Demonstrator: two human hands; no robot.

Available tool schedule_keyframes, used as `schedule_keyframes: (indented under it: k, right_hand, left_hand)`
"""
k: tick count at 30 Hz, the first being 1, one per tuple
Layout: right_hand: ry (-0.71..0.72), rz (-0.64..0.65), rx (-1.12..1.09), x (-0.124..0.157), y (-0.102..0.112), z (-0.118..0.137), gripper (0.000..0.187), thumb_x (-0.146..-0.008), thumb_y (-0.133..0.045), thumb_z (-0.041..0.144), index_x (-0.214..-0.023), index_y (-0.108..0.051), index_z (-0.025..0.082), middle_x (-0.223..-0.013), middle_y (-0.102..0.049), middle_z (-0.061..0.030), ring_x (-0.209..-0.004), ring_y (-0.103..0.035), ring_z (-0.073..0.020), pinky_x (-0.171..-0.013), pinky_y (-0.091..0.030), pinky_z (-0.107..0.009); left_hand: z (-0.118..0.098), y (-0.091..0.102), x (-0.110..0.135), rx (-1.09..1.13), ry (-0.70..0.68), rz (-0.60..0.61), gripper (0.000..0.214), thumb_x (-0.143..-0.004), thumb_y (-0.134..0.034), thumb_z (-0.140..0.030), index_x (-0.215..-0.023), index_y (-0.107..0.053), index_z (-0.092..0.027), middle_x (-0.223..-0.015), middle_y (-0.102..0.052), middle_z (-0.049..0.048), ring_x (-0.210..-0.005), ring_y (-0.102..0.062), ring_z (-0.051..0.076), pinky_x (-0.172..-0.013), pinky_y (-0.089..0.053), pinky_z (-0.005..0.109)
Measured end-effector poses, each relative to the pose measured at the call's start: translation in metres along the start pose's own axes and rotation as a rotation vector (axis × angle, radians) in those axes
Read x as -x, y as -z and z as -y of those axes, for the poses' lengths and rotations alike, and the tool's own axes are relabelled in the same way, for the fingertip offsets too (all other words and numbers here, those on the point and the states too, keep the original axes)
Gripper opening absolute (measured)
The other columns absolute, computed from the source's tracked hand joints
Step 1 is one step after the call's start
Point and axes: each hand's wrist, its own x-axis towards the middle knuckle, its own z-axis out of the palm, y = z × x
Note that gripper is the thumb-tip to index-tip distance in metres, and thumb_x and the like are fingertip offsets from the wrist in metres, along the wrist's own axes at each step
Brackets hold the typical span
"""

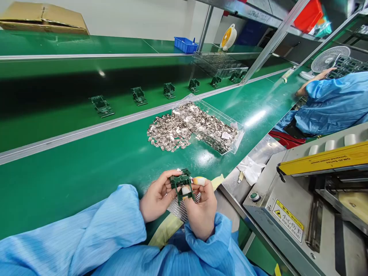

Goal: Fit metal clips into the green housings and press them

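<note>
Between my two hands is a green circuit board point(180, 180) with cut-out openings, held above the near edge of the green bench. My left hand point(157, 194) grips its left side with thumb and fingers. On the right side, my right hand point(202, 205) pinches the board; its thumb and a finger wear white and yellow finger covers. Whether a small part sits between the right fingertips is hidden. Just beyond my hands lies a heap of small silvery metal parts point(169, 132), beside a clear plastic tray point(240, 140) full of the same parts.
Several similar boards point(101, 106) lie in a row on the dark green conveyor point(43, 111) past a metal rail. A machine point(276, 195) with a warning label stands at the right. Farther right, a co-worker in blue point(339, 99) holds a panel of boards. A blue bin point(185, 45) sits behind.
</note>
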Motion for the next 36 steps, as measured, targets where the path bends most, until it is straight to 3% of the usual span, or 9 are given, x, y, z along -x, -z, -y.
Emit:
schedule_keyframes:
  k: [7, 11, 14, 18, 26, 36]
  right_hand:
    - [0.02, 0.02, 0.013, 0.004, 0.0, -0.003, 0.024, -0.076, -0.066, 0.016, -0.096, -0.057, 0.023, -0.085, -0.066, 0.0, -0.076, -0.062, -0.0163, -0.069, -0.048, -0.028]
    - [-0.055, 0.065, -0.143, 0.003, -0.002, 0.002, 0.025, -0.075, -0.064, 0.015, -0.098, -0.057, 0.023, -0.092, -0.067, -0.0018, -0.081, -0.065, -0.0174, -0.07, -0.053, -0.029]
    - [-0.112, 0.076, -0.244, 0.0, -0.005, 0.006, 0.024, -0.074, -0.067, 0.017, -0.095, -0.056, 0.023, -0.086, -0.067, -0.0011, -0.078, -0.065, -0.0168, -0.067, -0.055, -0.028]
    - [-0.171, 0.063, -0.315, -0.005, -0.006, 0.007, 0.026, -0.068, -0.071, 0.018, -0.088, -0.055, 0.022, -0.08, -0.064, 0.0006, -0.071, -0.062, -0.0142, -0.064, -0.053, -0.025]
    - [-0.272, 0.082, -0.387, -0.001, 0.001, 0.01, 0.027, -0.06, -0.068, 0.01, -0.082, -0.056, 0.022, -0.074, -0.058, 0.0041, -0.067, -0.056, -0.011, -0.063, -0.05, -0.021]
    - [-0.312, -0.009, -0.482, 0.023, 0.031, 0.006, 0.029, -0.058, -0.067, 0.009, -0.08, -0.054, 0.022, -0.075, -0.059, 0.0046, -0.069, -0.057, -0.0113, -0.065, -0.049, -0.021]
  left_hand:
    - [0.003, 0.0, 0.003, -0.098, 0.013, -0.063, 0.027, -0.091, -0.06, -0.024, -0.117, -0.053, -0.025, -0.095, -0.069, 0.0028, -0.081, -0.066, 0.012, -0.072, -0.052, 0.019]
    - [-0.001, -0.003, 0.003, -0.106, 0.086, -0.118, 0.032, -0.084, -0.066, -0.025, -0.113, -0.055, -0.022, -0.087, -0.067, 0.0025, -0.072, -0.063, 0.013, -0.065, -0.052, 0.021]
    - [-0.004, -0.005, 0.002, -0.112, 0.114, -0.15, 0.034, -0.08, -0.069, -0.024, -0.111, -0.055, -0.021, -0.081, -0.066, 0.0013, -0.065, -0.06, 0.012, -0.06, -0.051, 0.022]
    - [-0.007, -0.006, 0.001, -0.158, 0.094, -0.161, 0.033, -0.077, -0.069, -0.019, -0.107, -0.057, -0.022, -0.084, -0.068, 0.002, -0.07, -0.063, 0.014, -0.062, -0.05, 0.022]
    - [-0.008, -0.005, 0.01, -0.285, 0.112, -0.156, 0.031, -0.078, -0.067, -0.021, -0.108, -0.062, -0.024, -0.073, -0.064, -0.0006, -0.061, -0.057, 0.013, -0.058, -0.048, 0.023]
    - [-0.016, -0.037, 0.02, -0.46, 0.062, -0.065, 0.034, -0.075, -0.063, -0.013, -0.106, -0.063, -0.024, -0.069, -0.061, -0.0038, -0.051, -0.049, 0.01, -0.047, -0.039, 0.019]
